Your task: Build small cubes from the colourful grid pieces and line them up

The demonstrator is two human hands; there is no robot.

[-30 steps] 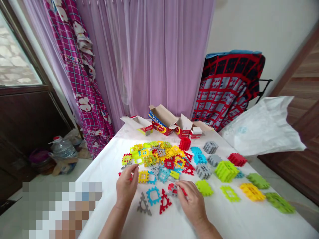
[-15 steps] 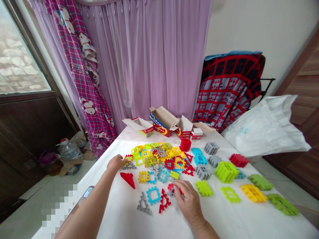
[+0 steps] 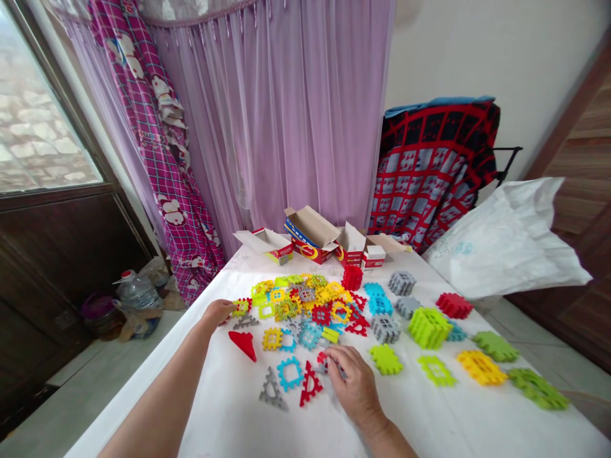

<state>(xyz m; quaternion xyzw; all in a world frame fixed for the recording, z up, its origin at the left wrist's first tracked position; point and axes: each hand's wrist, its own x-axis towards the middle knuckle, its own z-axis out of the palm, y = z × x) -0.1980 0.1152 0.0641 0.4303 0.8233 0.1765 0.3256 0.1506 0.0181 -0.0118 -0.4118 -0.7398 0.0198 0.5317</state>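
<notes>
At the left edge of a mixed pile of interlocking plastic building pieces point(image 3: 287, 309), my left hand point(image 3: 220, 312) has its fingers drawn together against a lime-green building piece point(image 3: 242, 308). My right hand point(image 3: 356, 383) is closed at the front of the pile, its fingertips on a red building piece point(image 3: 321, 358); a grey part shows beneath, mostly hidden by the fingers. Between the hands lie a red triangular piece point(image 3: 243, 345), a blue square frame point(image 3: 289, 373), a grey triangle point(image 3: 272, 389) and a red triangle with an opening point(image 3: 310, 383).
Right of the pile stand sorted stacks, among them lime-green squares point(image 3: 429, 328), grey squares point(image 3: 386, 329) and yellow pieces point(image 3: 482, 367). Opened cardboard boxes point(image 3: 312, 233) line the table's far end. A white bag point(image 3: 506, 238) sits at the right edge.
The view has shifted slightly, and my left forearm now covers the phone seen at the table's left edge. Both hands stay nearly in place at the same pieces.
</notes>
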